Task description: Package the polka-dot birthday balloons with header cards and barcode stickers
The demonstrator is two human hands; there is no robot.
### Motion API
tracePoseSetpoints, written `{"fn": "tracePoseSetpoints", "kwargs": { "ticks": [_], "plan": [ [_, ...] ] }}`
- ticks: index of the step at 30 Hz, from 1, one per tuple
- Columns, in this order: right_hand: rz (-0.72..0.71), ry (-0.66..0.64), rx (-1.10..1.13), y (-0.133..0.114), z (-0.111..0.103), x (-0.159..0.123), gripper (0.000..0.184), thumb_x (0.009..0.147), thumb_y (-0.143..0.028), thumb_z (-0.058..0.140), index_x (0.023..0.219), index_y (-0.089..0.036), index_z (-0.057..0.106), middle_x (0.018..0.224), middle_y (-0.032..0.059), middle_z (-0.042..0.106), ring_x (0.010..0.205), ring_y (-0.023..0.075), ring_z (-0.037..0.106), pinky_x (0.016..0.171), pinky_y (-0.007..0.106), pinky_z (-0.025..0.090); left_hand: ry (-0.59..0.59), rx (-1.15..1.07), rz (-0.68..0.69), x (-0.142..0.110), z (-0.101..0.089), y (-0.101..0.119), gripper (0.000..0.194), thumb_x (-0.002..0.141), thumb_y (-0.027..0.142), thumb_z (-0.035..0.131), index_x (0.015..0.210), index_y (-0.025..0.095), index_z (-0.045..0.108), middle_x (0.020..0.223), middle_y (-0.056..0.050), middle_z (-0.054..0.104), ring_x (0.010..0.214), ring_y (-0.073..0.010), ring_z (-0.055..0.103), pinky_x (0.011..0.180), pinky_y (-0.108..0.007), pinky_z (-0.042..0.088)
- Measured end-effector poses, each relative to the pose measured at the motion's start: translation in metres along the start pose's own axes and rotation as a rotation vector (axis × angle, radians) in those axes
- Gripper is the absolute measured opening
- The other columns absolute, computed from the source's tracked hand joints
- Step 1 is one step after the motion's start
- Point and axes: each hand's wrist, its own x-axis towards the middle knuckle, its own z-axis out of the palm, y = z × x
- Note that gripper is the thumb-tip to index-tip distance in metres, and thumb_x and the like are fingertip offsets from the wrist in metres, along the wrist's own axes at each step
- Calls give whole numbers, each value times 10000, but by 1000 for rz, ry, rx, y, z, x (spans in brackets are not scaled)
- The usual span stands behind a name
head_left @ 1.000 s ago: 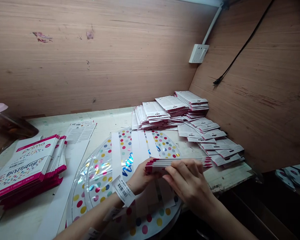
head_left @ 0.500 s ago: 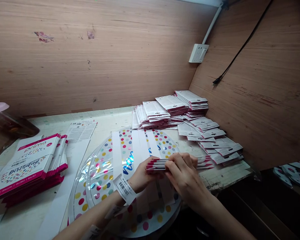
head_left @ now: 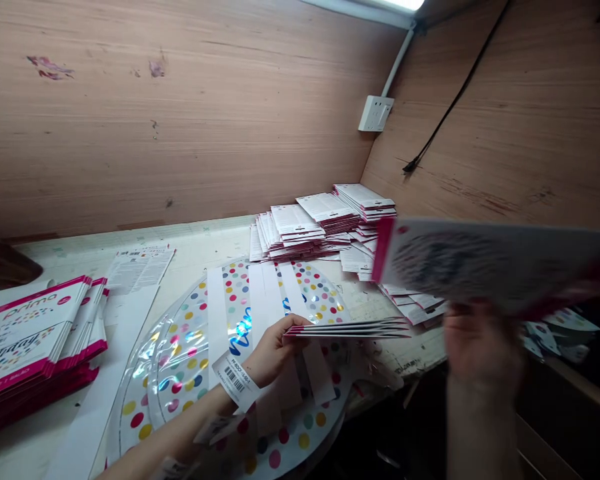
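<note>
My left hand [head_left: 275, 350] pinches one end of a thin stack of flat printed packets [head_left: 360, 329], white with magenta edges, seen edge-on. Barcode stickers [head_left: 236, 380] cling to that wrist and forearm. To the right, my right hand [head_left: 483, 350], smeared by motion, grips the lower edge of a flat printed packet [head_left: 510, 263] raised above the table edge. Whether it is one packet or more I cannot tell. Beneath the left hand lies a round, flat balloon [head_left: 180, 347] with coloured dots and blue lettering, crossed by white paper strips [head_left: 217, 320].
Piles of packets [head_left: 300, 223] stand at the back right against the wooden wall. Packets marked "prima" [head_left: 35, 327] are stacked at the left, beside printed sheets [head_left: 143, 267]. A socket [head_left: 376, 113] and a hanging black cable [head_left: 457, 100] are on the walls.
My right hand has left the stack and swung right and up with a packet in it. My left hand keeps the thinner stack. The view has turned slightly right.
</note>
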Motion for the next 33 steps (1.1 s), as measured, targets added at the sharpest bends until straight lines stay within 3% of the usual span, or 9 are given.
{"fn": "tracePoseSetpoints", "kwargs": {
  "ticks": [3, 6, 9, 11, 17, 24, 27, 30, 33],
  "plan": [
    [372, -21, 269, 60, 41, -30, 168, 885, -416, 562, 977, -336, 677, 828, 14, 730, 755, 223, 696, 675, 395, 581, 106, -3, 9, 2, 1, -1, 566, 725, 292, 777, 1233, 248, 532, 1269, -99, 554, 1150, -259, 540, 896, -353, 480],
    [487, -261, 254, 88, 31, -55, 272, 746, -433, 724, 971, -283, 691, 919, 58, 741, 859, 286, 708, 723, 443, 591, 62, 19, 21, 4, 1, 0, 578, 724, 282, 784, 1253, 239, 554, 1245, -95, 602, 1129, -259, 570, 958, -368, 447],
    [363, -399, 85, 88, -4, -55, 476, 711, -492, 734, 1133, -285, 657, 1383, 93, 548, 1340, 353, 440, 1061, 537, 419, 6, 71, 46, 7, 0, -1, 259, 795, 338, 721, 1004, 189, 691, 1073, -86, 674, 1027, -249, 614, 943, -357, 444],
    [303, -466, 20, 79, -13, -48, 577, 674, -441, 776, 1209, -305, 608, 1489, 78, 428, 1434, 347, 282, 1141, 536, 316, 43, 61, 63, 10, 2, -1, 239, 783, 334, 729, 970, 190, 690, 1029, -75, 663, 977, -233, 609, 896, -340, 455],
    [380, -179, 254, 59, 33, -53, 433, 679, -262, 806, 1001, -294, 519, 975, 38, 699, 973, 271, 677, 948, 520, 510, 52, -235, 0, 17, 16, -6, 284, 747, 315, 754, 925, 192, 570, 863, -3, 604, 757, -145, 568, 759, -289, 467],
    [433, -298, 195, 64, 40, -42, 315, 648, -376, 814, 892, -265, 648, 922, 58, 718, 881, 278, 693, 752, 413, 605, 69, 62, 105, 20, 2, 7, 199, 766, 276, 726, 878, 169, 602, 884, -39, 645, 871, -205, 608, 828, -339, 478],
    [554, -286, 261, 25, 80, -15, 529, 603, -328, 851, 1071, -264, 614, 1036, 65, 717, 942, 275, 690, 793, 407, 605, 162, 1, 97, -3, -34, 43, 381, 749, 273, 757, 1069, 179, 572, 1038, -70, 669, 1002, -254, 632, 875, -388, 516],
    [844, -594, 511, -13, 152, -1, 562, 644, -321, 824, 1131, -242, 553, 1018, 72, 724, 877, 263, 712, 760, 418, 614, 387, -102, -62, -45, -79, 64, 629, 760, 309, 774, 1275, 183, 436, 1246, -145, 612, 1112, -295, 622, 927, -459, 530],
    [1045, -809, 554, -24, 227, -12, 481, 587, -220, 825, 995, -191, 572, 908, 78, 732, 791, 247, 716, 722, 401, 619, 624, -20, -214, -92, -118, 52, 827, 818, 399, 707, 1457, 198, 222, 1456, -208, 419, 1230, -324, 555, 1003, -503, 486]
  ]
}}
